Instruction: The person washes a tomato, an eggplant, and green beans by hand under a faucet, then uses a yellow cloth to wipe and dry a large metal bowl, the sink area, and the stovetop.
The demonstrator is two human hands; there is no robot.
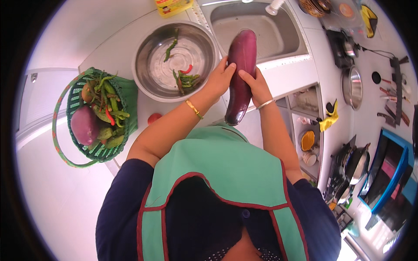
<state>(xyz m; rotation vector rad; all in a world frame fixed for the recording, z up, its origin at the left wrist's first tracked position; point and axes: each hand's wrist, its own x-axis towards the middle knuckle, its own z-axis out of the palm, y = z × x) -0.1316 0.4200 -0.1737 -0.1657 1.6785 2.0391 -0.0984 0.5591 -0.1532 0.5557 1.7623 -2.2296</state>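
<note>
Left hand and right hand both grasp a long purple eggplant, fingers against its sides, right of the metal bowl, by the sink.

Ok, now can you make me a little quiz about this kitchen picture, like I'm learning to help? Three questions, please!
1. What are the left hand and right hand holding together?

2. True or false: the green basket stands to the left of the metal bowl.

3. What is the main colour of the apron?
A) yellow
B) mint green
C) white

Key:
1. One long purple eggplant.
2. True.
3. B, with dark red edging.
</note>
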